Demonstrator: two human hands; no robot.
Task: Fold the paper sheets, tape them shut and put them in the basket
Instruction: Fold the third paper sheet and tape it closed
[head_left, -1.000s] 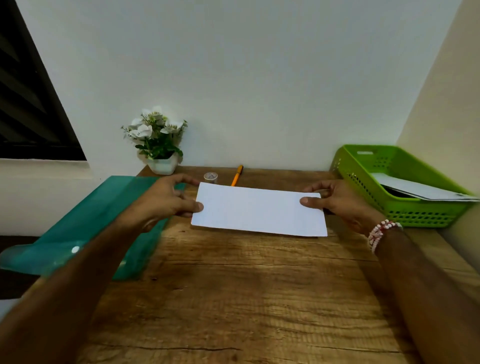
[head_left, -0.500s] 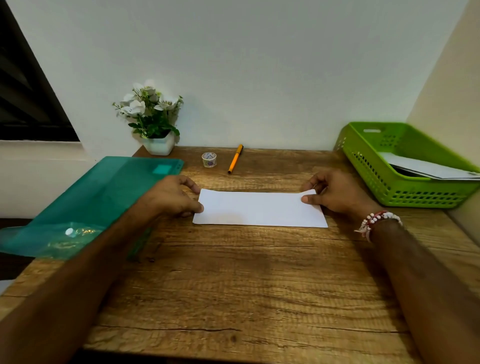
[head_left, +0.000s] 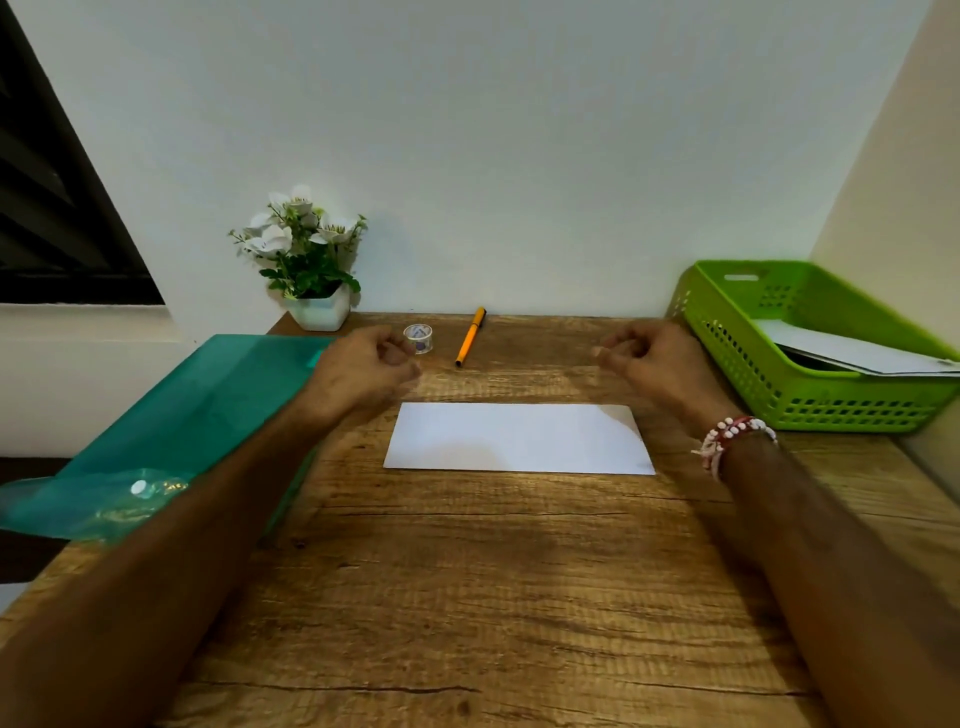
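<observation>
two hands are held up over the tabletop (head_left: 493, 571), and nothing is held in either. at far left a green folder (head_left: 208, 415) lies over the tabletop's edge, untouched. next to it the left hand (head_left: 363, 371) is raised, its grip loosely curled and empty. the tape roll (head_left: 418, 338) stands just beyond its fingertips, and whether it is touched cannot be told. an orange pen (head_left: 470, 336) lies just right of the roll. nearer the viewer, between the two forearms, the folded sheet (head_left: 519, 439) lies flat on the tabletop, apart from both hands. the right hand (head_left: 654, 364) is raised past the sheet's far right corner, its grip likewise half-curled with nothing held. at far right the green basket (head_left: 852, 410) stands on the tabletop, with white sheets (head_left: 852, 353) lying in it.

the folding of this sheet is judged to be done, and the taping step is judged to be in hand. for the next move the tape roll would need to be picked up, and a strip pulled and torn off. the strip would then be pressed over the sheet's open edge while the sheet is kept flat.
</observation>
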